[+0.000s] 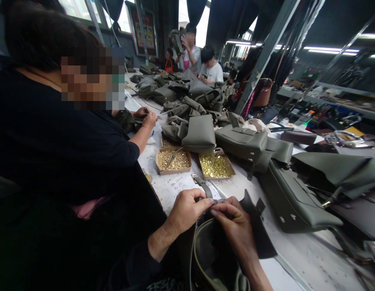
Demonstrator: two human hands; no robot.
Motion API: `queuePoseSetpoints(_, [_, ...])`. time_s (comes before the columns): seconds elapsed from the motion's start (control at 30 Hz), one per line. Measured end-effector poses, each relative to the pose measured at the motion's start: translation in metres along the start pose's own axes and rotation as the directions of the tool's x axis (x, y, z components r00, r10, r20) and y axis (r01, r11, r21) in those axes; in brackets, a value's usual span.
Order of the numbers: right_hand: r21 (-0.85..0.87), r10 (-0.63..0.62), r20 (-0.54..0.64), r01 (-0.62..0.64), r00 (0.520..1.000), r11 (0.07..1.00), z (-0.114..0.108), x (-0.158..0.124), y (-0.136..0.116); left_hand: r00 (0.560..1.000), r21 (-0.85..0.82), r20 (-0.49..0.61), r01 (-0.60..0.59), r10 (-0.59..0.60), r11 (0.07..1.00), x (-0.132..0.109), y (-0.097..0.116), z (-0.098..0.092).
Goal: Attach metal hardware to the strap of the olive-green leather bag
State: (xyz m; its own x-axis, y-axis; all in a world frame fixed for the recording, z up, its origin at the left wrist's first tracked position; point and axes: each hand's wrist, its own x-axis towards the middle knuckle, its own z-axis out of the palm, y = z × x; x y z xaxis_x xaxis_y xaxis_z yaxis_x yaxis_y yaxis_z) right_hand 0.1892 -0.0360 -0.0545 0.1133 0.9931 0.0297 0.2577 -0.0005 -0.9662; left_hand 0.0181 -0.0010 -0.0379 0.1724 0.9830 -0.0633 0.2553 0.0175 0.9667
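An olive-grey handbag (216, 246) with an open zipped mouth is close to me at the table edge, its flap spread out on the right. My left hand (187, 208) pinches a bag strap (204, 186) between thumb and forefinger. The strap's end with a metal buckle (194, 176) sticks out beyond my fingers. My right hand (235, 222) pinches at the same spot from the other side, its fingertips almost meeting the left thumb. Whatever small part lies between the fingertips is hidden.
Cardboard boxes of gold metal bits (175, 160) and shiny yellow pieces (216, 166) stand just beyond my hands. Finished-looking bags (299, 198) lie to the right, with a heap of bags (187, 89) farther back. A co-worker (69, 133) sits close on the left, hands on a bag piece.
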Motion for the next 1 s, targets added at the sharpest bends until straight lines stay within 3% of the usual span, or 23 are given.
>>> queuePoseSetpoints(0.3, [0.070, -0.019, -0.041, 0.022, 0.999, 0.997, 0.003, 0.004, -0.001, 1.000, -0.009, 0.003, 0.024, -0.024, 1.000, 0.004, 0.009, -0.002])
queuePoseSetpoints(0.47, [0.086, -0.021, -0.126, 0.032, 0.992, 0.996, 0.006, 0.005, -0.003, 0.999, -0.024, 0.001, 0.036, -0.036, 0.999, 0.003, 0.007, -0.002])
queuePoseSetpoints(0.77, [0.007, -0.076, -0.163, 0.078, 0.984, 0.997, 0.015, 0.006, -0.021, 0.997, -0.048, -0.055, 0.054, -0.057, 0.997, 0.002, 0.005, 0.002])
queuePoseSetpoints(1.0, [-0.030, -0.026, -0.156, 0.022, 0.987, 0.999, 0.017, 0.005, -0.014, 0.995, 0.003, -0.094, 0.017, -0.017, 1.000, -0.004, 0.006, 0.004])
